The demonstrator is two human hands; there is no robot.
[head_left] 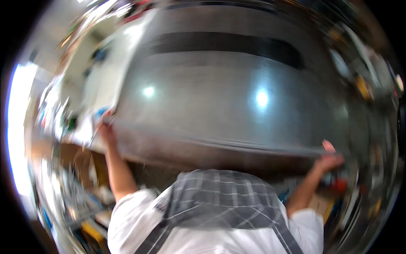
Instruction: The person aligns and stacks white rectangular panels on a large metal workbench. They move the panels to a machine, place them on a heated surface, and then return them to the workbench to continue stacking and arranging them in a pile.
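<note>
A wide, glossy grey sheet [198, 97] spreads in front of me, and two bright light spots reflect off it. Its near edge is pulled into a pale, thin line between my hands. At the left end of that edge, my left hand [107, 130] is closed on it, the fingers blurred. My right hand [330, 159] grips the right end, its thumb above the edge. Whether the sheet is clear film over a table or itself grey cannot be made out. A dark band [224, 42] crosses the far part of the surface.
A white-topped table [103, 76] with small dark items runs along the left. Below my left arm are a cardboard box [80, 163] and blurred shelving. Smeared clutter lines the right side, with a yellow item [363, 87] and a red item [339, 185].
</note>
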